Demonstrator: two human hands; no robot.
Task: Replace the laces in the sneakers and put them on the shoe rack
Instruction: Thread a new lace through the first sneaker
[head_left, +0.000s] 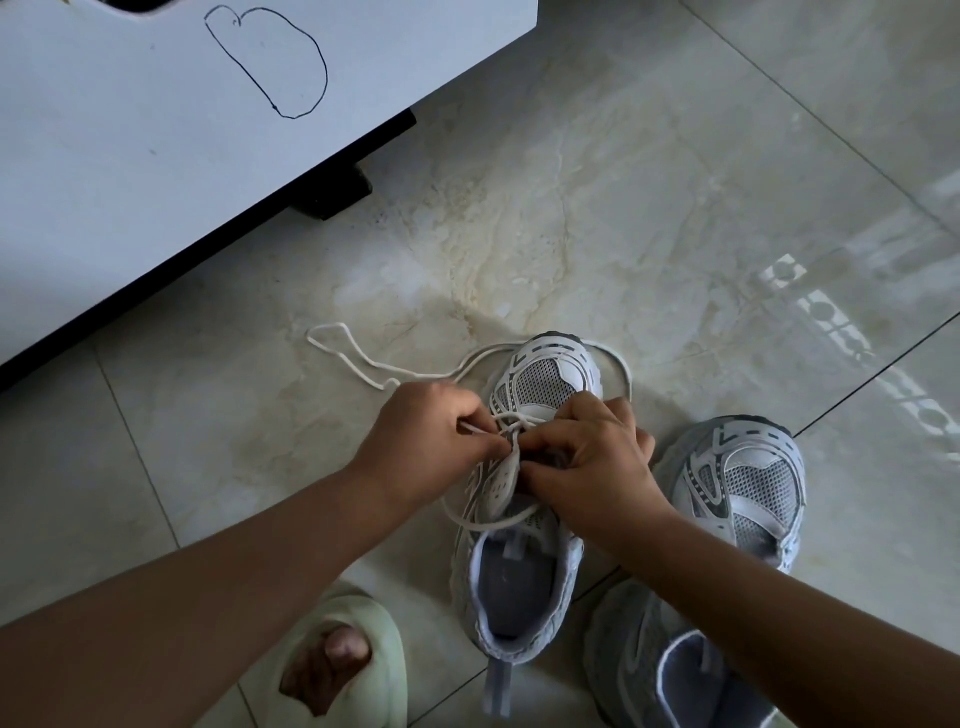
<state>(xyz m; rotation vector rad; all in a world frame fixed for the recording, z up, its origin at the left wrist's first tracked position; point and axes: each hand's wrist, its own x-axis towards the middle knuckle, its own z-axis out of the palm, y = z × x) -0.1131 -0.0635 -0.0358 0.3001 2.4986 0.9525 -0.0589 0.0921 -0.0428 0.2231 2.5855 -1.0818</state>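
A grey-and-white sneaker (540, 379) stands on the tiled floor, toe pointing away from me. A white lace (358, 358) runs through its lower eyelets and trails in loops to the left and around the toe. My left hand (421, 436) pinches a strand of the lace at the left of the tongue. My right hand (587, 457) pinches the lace and the eyelet edge on the right side. A second sneaker (743, 483) stands to the right with no lace visible; my right forearm covers its middle.
A white cabinet (156, 156) on black feet, with a pen scribble on its side, fills the upper left. My foot in a pale green slipper (337, 660) is at the bottom. Glossy marble floor tiles (675, 208) spread to the right.
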